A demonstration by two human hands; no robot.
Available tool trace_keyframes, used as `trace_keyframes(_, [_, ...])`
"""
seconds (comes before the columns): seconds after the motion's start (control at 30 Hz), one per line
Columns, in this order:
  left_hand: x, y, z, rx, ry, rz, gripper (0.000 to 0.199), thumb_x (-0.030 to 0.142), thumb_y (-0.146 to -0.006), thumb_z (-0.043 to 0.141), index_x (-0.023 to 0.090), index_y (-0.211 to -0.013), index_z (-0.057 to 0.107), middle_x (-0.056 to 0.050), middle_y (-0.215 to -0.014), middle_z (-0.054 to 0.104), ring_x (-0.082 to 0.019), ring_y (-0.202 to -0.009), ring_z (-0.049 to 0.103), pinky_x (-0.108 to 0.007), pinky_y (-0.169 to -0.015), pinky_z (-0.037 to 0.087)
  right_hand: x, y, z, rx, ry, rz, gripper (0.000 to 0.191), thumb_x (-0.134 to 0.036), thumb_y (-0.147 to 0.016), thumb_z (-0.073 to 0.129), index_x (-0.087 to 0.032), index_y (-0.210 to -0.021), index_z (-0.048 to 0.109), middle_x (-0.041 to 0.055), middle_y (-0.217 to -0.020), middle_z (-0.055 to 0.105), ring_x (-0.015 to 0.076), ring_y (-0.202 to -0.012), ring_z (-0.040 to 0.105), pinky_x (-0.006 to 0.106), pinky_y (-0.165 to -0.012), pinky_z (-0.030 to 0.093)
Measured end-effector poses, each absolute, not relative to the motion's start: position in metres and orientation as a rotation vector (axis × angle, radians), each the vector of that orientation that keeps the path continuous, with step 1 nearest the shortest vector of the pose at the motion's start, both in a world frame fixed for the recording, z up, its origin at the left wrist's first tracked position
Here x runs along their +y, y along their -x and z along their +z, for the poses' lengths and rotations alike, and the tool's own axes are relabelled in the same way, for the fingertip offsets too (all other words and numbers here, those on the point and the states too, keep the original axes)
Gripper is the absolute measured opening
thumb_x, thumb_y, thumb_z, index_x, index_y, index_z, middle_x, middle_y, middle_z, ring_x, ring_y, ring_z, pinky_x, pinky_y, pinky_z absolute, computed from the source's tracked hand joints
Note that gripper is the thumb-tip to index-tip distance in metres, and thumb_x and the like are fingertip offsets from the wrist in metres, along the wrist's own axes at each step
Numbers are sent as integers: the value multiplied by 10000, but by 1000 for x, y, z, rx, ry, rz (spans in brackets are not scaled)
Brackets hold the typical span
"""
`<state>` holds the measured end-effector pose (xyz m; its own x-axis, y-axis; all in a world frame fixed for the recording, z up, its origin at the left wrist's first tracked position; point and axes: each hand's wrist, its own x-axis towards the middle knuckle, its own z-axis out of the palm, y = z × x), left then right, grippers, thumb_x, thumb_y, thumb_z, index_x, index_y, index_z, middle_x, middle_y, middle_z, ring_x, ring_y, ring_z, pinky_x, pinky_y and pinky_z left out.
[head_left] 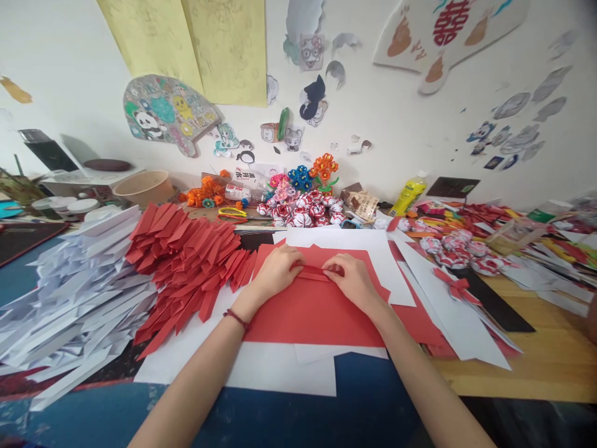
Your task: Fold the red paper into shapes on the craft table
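Between my two hands a narrow red paper strip (pixel 313 273) is stretched sideways, partly folded along its length. My left hand (pixel 281 269) pinches its left end with thumb and fingers. At the other end, my right hand (pixel 348 274) grips the strip the same way. Directly beneath lies a large red paper sheet (pixel 317 317), resting on white sheets (pixel 280 370). Close to my left forearm is a heap of folded red strips (pixel 186 267). The fingertips hide both ends of the held strip.
Folded white strips (pixel 84 292) are piled at the far left. Red-and-white paper balls (pixel 308 210) and orange flowers (pixel 324 168) stand at the back by the wall. Right of my hands lie long white papers (pixel 454 305), and a yellow bottle (pixel 410 194) stands behind.
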<state>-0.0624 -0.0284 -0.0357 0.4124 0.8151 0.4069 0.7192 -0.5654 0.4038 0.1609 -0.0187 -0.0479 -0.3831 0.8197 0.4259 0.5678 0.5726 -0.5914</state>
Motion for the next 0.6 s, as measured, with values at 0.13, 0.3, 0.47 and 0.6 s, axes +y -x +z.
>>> trace_keyframes(0.13, [-33,62,-30,1354,-2726,789,251,330,-942,493,182,-856,676,-48,-847,662,-186,-849,568,-355,-881,417,-20,-160,-46,-2132,1097,404,127,-90,-793,626,-212,-783,659,21,-790,656,186,-750,588,317,-679,467])
trace_keyframes(0.3, [-37,63,-28,1362,-2936,652,204,355,-907,565,174,-925,659,-56,-897,637,-200,-889,542,-325,-787,401,-22,-161,-43,-2168,1073,326,135,-86,-798,633,-211,-747,639,26,-828,665,206,-833,584,336,-741,472])
trace_keyframes(0.47, [-40,61,-29,1379,-3012,566,206,323,-936,518,171,-920,656,-48,-883,621,-189,-862,539,-312,-747,382,-24,-161,-40,-2231,1045,284,180,-75,-820,610,-223,-891,682,35,-917,671,214,-899,581,343,-778,477])
trace_keyframes(0.6, [-43,60,-28,1389,-3035,484,223,297,-952,486,169,-913,665,-52,-849,611,-187,-836,539,-307,-720,373,-27,-159,-37,-2273,1006,242,223,-73,-849,565,-223,-951,695,51,-932,670,221,-915,576,350,-787,480])
